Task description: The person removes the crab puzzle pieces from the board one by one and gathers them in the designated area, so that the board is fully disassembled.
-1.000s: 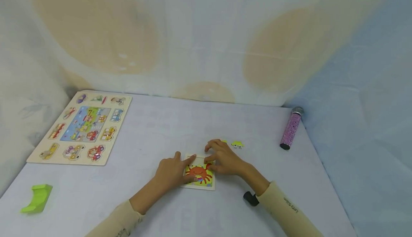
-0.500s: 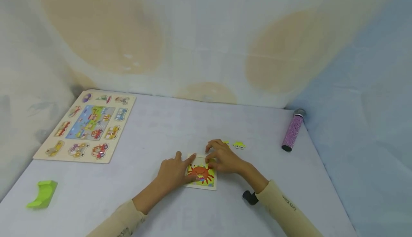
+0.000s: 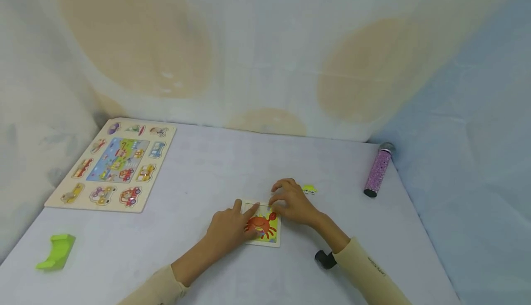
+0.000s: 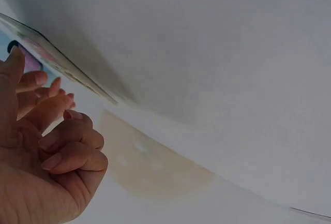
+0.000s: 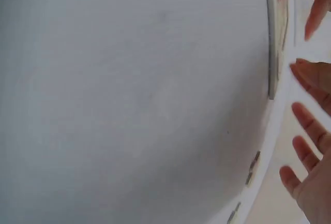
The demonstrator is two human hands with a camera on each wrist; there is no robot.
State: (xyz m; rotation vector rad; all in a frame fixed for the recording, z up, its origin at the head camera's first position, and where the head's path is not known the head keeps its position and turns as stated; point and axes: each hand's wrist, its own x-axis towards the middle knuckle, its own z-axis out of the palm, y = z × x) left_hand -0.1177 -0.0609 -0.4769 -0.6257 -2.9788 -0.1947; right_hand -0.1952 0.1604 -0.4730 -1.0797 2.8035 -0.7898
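Observation:
A small square crab puzzle [image 3: 265, 222] with a wooden frame and yellow picture lies at the table's middle front. My left hand [image 3: 228, 224] rests at its left side, index finger along the top and thumb across the lower crab. Its other fingers are curled in the left wrist view. Near the upper right corner is my right hand [image 3: 292, 203], thumb and index close together, with nothing visible between them. Its remaining fingers spread out in the right wrist view. A yellow-green puzzle piece [image 3: 309, 189] lies behind this hand; a second loose piece [image 5: 253, 168] shows in the right wrist view.
A large wooden vehicle puzzle board [image 3: 145, 198] lies at the back left. At the front left stands a green curved block [image 3: 57, 252]. A glittery purple microphone [image 3: 378, 170] lies at the right, and a black object [image 3: 325, 260] sits beside the right sleeve. Cloth walls [image 3: 265, 65] surround the table.
My right hand has shifted slightly right and up toward the puzzle's upper corner, uncovering the crab's red claw. My left hand stays on the puzzle. The head view has shifted a little.

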